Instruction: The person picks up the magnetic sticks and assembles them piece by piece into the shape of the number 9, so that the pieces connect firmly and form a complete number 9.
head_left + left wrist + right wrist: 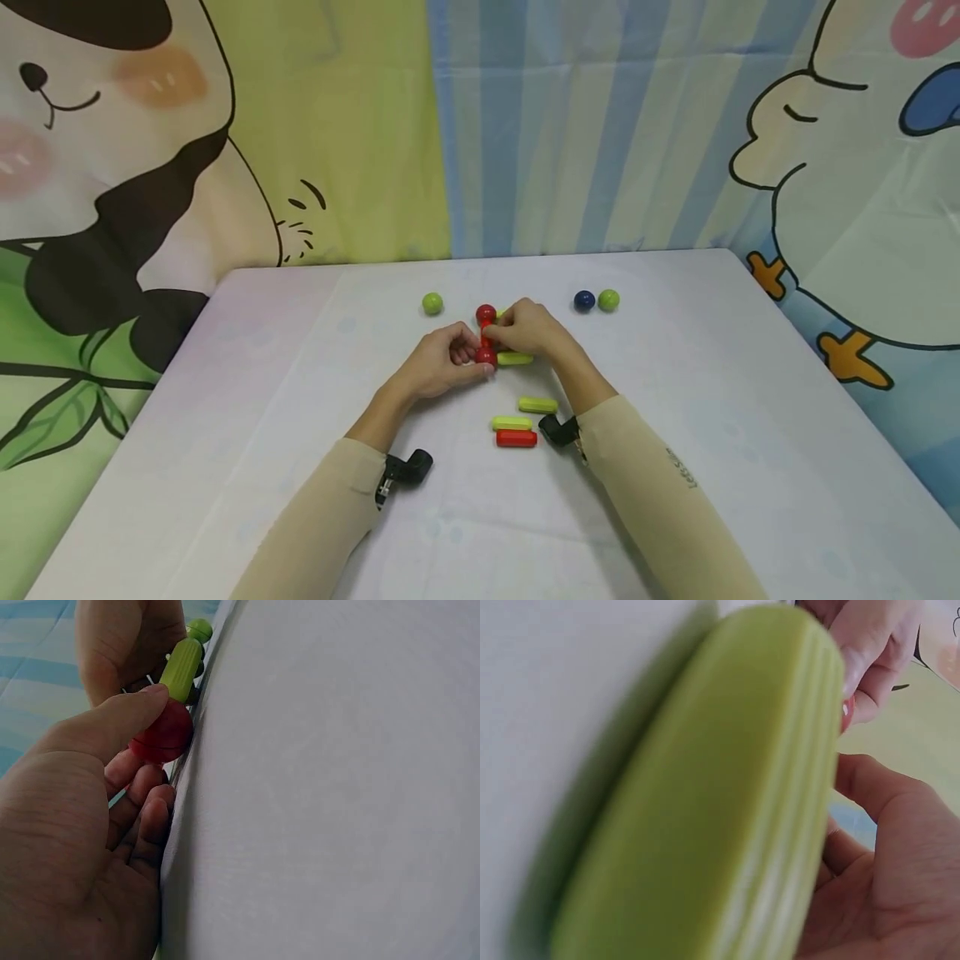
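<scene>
Near the table's far middle, a red stick [486,334] runs between a far red ball [486,313] and a near red ball [486,357]. A yellow-green stick [515,359] extends rightward from the near ball. My left hand [441,360] holds the near ball between thumb and fingers, and in the left wrist view the thumb lies over this red ball [166,735]. With its thumb and fingers, my right hand [531,327] pinches the red stick from the right. Behind it, another yellow-green piece [502,314] shows beside the far ball, mostly hidden.
A green ball [432,303] lies to the left; a dark blue ball [584,301] and another green ball [609,300] sit together at right. Nearer me lie two yellow-green sticks [537,405] and a red stick [516,438], close to the right wrist camera [558,431].
</scene>
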Action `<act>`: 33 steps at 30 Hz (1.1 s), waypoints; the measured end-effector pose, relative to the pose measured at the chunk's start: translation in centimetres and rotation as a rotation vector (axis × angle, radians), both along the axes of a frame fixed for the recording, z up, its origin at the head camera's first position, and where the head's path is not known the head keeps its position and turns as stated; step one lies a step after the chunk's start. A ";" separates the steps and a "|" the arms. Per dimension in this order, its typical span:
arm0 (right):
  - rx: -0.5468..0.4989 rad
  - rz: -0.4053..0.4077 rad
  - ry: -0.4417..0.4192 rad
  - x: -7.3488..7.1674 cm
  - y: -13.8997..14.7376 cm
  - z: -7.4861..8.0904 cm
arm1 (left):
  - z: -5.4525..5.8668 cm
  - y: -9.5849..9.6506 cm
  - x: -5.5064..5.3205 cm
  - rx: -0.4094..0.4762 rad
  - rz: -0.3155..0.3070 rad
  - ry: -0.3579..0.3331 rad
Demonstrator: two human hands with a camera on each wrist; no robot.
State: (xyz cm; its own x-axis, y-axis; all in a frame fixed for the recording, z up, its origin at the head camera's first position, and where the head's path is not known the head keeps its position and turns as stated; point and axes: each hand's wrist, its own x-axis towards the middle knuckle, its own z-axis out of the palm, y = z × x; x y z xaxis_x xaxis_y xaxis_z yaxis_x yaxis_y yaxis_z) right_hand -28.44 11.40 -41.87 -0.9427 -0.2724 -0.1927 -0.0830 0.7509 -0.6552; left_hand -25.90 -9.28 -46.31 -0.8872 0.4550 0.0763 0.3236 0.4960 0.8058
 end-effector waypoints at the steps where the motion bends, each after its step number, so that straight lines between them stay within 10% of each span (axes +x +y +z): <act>1: 0.006 0.007 0.003 0.2 0.2 0.1 | 0.0 0.1 0.0 -0.004 -0.007 0.002; 21: 0.062 0.085 -0.004 2.0 4.0 0.9 | 1.8 2.1 -0.5 -0.304 -0.112 0.228; 33: 0.075 0.149 0.120 3.7 5.3 1.3 | 2.2 3.2 -0.5 -0.300 -0.158 0.242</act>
State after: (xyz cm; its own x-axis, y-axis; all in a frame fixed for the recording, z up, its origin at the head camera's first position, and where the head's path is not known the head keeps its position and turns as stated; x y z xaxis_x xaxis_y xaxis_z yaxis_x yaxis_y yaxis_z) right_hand -24.78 16.69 -40.55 -0.9104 -0.3997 -0.1066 -0.2708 0.7707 -0.5768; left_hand -26.35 -6.11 -44.12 -0.7774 0.6181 0.1168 0.5768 0.6263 0.5244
